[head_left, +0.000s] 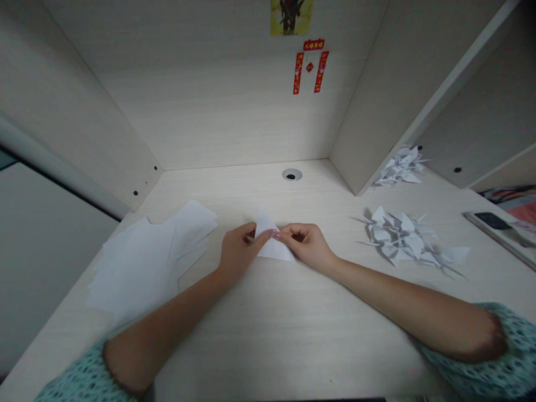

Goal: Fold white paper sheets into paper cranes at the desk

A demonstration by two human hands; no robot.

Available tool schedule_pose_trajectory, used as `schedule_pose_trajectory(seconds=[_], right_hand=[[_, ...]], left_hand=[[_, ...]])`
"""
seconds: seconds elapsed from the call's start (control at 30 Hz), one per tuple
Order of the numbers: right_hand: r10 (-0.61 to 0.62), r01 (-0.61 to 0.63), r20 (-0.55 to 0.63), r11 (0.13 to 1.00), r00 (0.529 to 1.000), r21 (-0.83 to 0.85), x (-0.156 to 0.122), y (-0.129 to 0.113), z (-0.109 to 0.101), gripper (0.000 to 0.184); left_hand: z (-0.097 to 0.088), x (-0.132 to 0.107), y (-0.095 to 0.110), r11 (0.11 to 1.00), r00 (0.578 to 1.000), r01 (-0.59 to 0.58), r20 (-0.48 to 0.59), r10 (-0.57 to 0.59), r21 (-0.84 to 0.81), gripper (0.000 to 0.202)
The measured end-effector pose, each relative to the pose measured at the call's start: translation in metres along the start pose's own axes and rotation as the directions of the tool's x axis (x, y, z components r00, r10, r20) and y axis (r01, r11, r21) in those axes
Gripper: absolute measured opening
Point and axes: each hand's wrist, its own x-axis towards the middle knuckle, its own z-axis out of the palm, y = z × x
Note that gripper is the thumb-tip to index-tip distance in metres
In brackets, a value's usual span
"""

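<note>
A small white sheet of paper [274, 250], partly folded to a pointed shape, is held between my two hands at the middle of the desk. My left hand [242, 247] is closed on its left side, with the thumb laid across the front. My right hand [307, 244] pinches the paper from the right, its thumb and fingertips meeting the left thumb near the centre. The fingers hide part of the folds. Left of my hands lies a spread stack of white paper sheets [138, 262].
On the right lies a pile of folded white paper cranes [402, 237], with another pile [402, 166] behind the upright panel [372, 134]. A phone-like dark object [494, 220] rests on a flat slab at far right. A round cable hole [292, 175] sits near the back wall.
</note>
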Motion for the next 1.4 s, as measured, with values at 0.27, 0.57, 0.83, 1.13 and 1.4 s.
schedule_pose_trajectory(seconds=[0.27, 0.57, 0.83, 1.13, 1.4], right_hand=[[0.024, -0.024, -0.01, 0.999, 1.0, -0.022, 0.002, -0.002, -0.001, 0.039], [-0.076, 0.076, 0.005, 0.979, 0.997, -0.188, 0.0, -0.009, 0.0, 0.049], [-0.158, 0.161, 0.039, 0.928, 0.987, -0.337, -0.001, -0.011, -0.004, 0.057], [-0.153, 0.155, 0.029, 0.953, 0.988, -0.26, 0.002, -0.004, -0.004, 0.043], [-0.268, 0.27, 0.062, 0.876, 0.961, -0.4, 0.001, -0.011, -0.005, 0.036]], left_hand=[[-0.002, -0.004, 0.009, 0.986, 0.98, -0.134, -0.137, 0.147, 0.099, 0.046], [-0.008, -0.01, 0.014, 0.945, 0.927, -0.262, -0.222, 0.303, 0.196, 0.039], [-0.01, -0.008, 0.02, 0.987, 0.966, -0.151, -0.203, 0.157, 0.046, 0.045], [-0.006, 0.003, -0.001, 0.972, 0.994, 0.029, -0.1, -0.054, -0.234, 0.044], [-0.007, 0.004, 0.0, 0.963, 0.985, 0.011, -0.164, -0.057, -0.268, 0.047]])
